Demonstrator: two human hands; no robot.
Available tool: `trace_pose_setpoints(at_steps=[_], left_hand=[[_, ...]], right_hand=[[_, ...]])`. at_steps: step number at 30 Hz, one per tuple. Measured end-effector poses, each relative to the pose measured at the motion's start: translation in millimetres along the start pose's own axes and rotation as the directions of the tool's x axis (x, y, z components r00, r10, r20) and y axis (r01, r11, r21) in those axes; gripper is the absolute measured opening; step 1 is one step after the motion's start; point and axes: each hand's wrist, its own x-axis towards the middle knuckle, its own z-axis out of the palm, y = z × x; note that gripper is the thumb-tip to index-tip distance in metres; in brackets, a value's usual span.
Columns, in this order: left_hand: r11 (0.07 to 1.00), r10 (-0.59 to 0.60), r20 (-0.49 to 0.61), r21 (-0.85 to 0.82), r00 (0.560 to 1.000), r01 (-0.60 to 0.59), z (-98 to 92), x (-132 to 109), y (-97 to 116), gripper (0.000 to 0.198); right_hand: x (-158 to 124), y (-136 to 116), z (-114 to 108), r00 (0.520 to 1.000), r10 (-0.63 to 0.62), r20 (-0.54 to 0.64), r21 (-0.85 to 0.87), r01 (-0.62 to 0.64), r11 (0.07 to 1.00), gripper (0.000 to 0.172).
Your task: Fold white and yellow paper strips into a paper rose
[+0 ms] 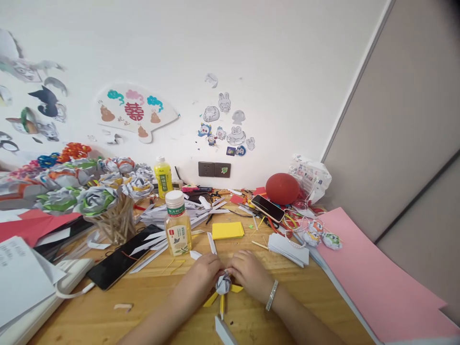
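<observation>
A small grey paper rose (223,283) with yellow paper leaves sticking out below it sits on the wooden table (143,306). My left hand (202,274) closes on its left side. My right hand (249,274), a bracelet on the wrist, pinches its right side. Both sets of fingers are curled round the flower. A white paper strip (212,243) lies just beyond my hands, and a grey folded strip (224,331) lies nearer to me.
A tea bottle (178,224) stands just left of my hands, a yellow bottle (163,177) further back. Yellow paper pad (227,230), white paper stack (288,248), two phones (120,260) (268,207), red ball (282,188), pink sheet (373,282), and finished paper roses (97,196) on sticks surround them.
</observation>
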Motion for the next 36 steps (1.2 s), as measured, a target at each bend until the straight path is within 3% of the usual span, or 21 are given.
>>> trace_pose_setpoints(at_steps=[8, 17, 25, 36], left_hand=[[0.997, -0.002, -0.018, 0.081, 1.000, 0.003, -3.4, -1.8, 0.6, 0.019], [0.999, -0.017, 0.011, 0.049, 1.000, 0.016, -1.8, -0.4, -1.6, 0.020], [0.983, -0.168, 0.045, -0.064, 0.985, 0.171, -0.1, -0.3, -4.9, 0.019], [0.936, -0.271, 0.095, -0.205, 0.958, 0.285, -0.5, 3.3, -2.7, 0.013]], right_hand=[[-2.3, 10.4, -17.4, 0.996, 0.088, -0.030, -0.004, -0.089, 0.996, 0.015], [-3.5, 7.5, -14.7, 0.995, 0.102, -0.020, 0.022, -0.102, 0.995, 0.015], [-0.6, 0.2, -9.9, 0.982, 0.188, -0.021, 0.197, -0.180, 0.964, 0.013], [-1.9, 2.6, -7.2, 0.977, 0.213, 0.005, 0.297, -0.205, 0.933, 0.016]])
